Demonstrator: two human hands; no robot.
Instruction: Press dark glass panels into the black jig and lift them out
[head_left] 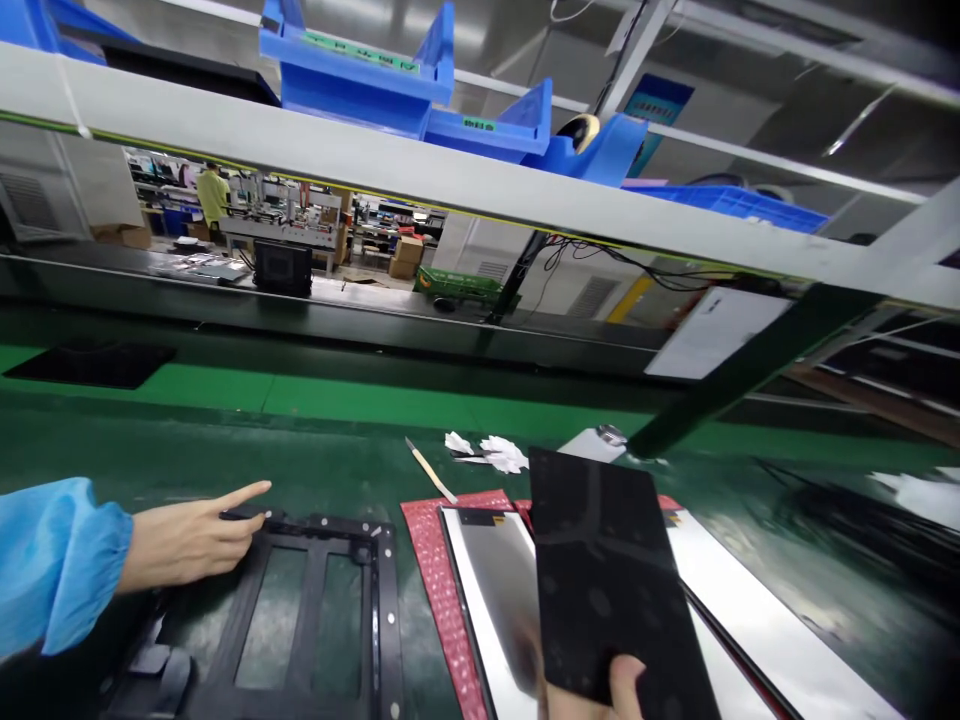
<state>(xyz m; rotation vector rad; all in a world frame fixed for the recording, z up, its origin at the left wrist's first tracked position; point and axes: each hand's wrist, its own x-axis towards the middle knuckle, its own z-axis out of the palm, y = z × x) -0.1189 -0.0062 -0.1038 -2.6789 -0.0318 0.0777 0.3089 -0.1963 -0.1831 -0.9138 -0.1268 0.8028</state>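
A black plastic frame (pixel 304 540) with rectangular openings lies at the lower left. My left hand (pixel 191 545), in a blue sleeve, is at its far left corner; the index finger points out while the other fingers bend over the rim. My right hand (pixel 600 695) grips a thin, dark flat panel (pixel 615 570) by its near end, thumb on its face, holding it tilted up. Behind this panel, a display panel with a grey face and white border (pixel 491 580) rests on red bubble wrap (pixel 442 580). The panel hides part of both.
More white-backed panels (pixel 757 590) lie at the right. A thin-bladed knife (pixel 431 470), crumpled white tissue (pixel 502 455) and a metal-capped bottle (pixel 600 442) stand farther back. A dark sheet (pixel 90 362) lies far left. Blue bins (pixel 352 80) sit on the overhead shelf; a post (pixel 735 370) slants down right.
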